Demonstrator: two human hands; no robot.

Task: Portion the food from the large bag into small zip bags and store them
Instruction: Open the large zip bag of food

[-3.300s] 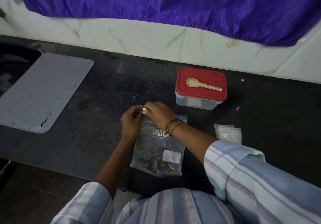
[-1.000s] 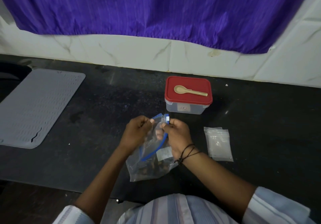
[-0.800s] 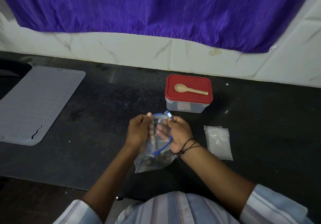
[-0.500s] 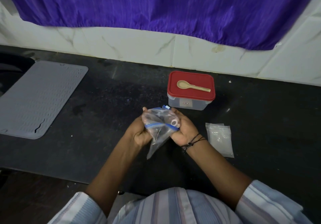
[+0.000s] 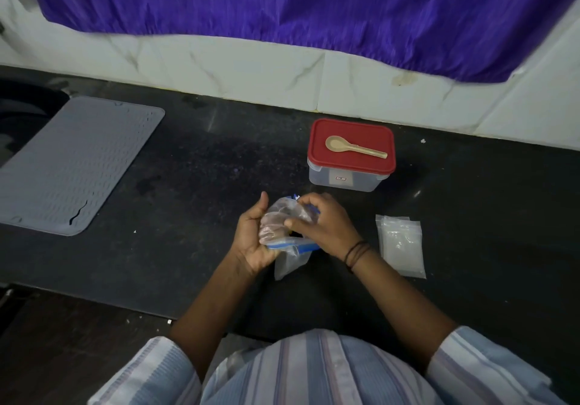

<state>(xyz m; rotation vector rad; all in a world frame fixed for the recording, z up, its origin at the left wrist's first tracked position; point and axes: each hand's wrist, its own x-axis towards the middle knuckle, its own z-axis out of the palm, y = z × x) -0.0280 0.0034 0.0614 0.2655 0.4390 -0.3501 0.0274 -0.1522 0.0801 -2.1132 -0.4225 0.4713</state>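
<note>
hands, left and right, clutch a crumpled clear large bag with blue zip edge above the counter.

Black counter carries grey mat, red-lidded container (spoon atop), small zip bags.

Both hands grip bag — counter

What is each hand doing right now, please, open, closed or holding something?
Left hand: closed, its grip round the large bag.
Right hand: closed, pinching the same bag at its top.
</note>
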